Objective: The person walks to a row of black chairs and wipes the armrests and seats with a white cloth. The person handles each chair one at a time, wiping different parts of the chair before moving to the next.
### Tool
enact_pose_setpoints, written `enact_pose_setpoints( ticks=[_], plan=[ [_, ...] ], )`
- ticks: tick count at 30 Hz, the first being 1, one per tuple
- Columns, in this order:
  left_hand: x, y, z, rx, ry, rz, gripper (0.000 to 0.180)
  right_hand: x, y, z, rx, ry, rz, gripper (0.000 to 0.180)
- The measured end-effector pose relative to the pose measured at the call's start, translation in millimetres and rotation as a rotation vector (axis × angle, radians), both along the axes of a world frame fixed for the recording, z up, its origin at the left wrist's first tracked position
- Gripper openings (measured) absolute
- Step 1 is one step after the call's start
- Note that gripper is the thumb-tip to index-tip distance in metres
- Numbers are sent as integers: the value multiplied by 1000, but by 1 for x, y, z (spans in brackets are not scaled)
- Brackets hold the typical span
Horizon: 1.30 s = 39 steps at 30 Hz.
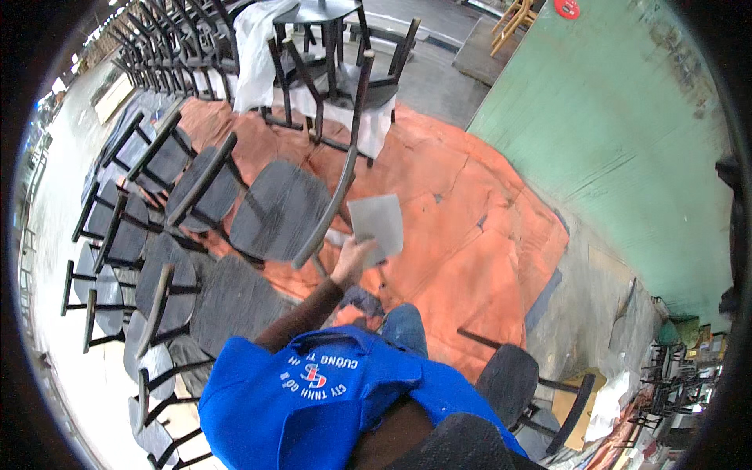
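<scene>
The head view showed one hand (350,258), which side I could not tell, pinching a grey abrasive sheet (377,224) by its lower edge above the orange cloth (470,227). Just beside stood a dark chair (278,207); I think flat, even pressure would suit its backrest.

A hand (350,258) reaches forward from the lower middle of the view and holds a flat sheet (377,223) up by its lower edge; which hand it is seems to be the left, though the view does not settle it. Just left of the sheet stands a chair (282,207), its backrest rail beside the hand. More chairs (149,235) stand in rows further left, reaching toward the person. All these rest on a cloth (470,235) spread over the floor. Behind them, stacked chairs (333,70) sit at the far edge of the cloth. A wall (627,141) rises on the right, and another chair (509,384) stands at the lower right.
</scene>
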State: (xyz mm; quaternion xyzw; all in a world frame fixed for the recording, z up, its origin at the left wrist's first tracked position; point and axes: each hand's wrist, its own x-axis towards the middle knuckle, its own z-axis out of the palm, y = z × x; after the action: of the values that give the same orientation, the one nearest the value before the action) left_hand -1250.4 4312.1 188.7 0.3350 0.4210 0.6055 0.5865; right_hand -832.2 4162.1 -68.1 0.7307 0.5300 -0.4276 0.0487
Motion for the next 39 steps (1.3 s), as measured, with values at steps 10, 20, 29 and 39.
enact_pose_setpoints(
  ticks=[10,20,29,39],
  plan=[
    [9,185,9,-278,-76,64,25,12,290,-25,103,-14,120,24],
    [-85,364,85,93,216,668,28,-41,680,6,336,267,117,21],
    [-224,530,179,446,1259,1204,16,-116,734,-26,152,134,473,26],
    [-376,774,167,-515,1796,710,82,-130,880,-5,29,25,403,36]
  ],
)
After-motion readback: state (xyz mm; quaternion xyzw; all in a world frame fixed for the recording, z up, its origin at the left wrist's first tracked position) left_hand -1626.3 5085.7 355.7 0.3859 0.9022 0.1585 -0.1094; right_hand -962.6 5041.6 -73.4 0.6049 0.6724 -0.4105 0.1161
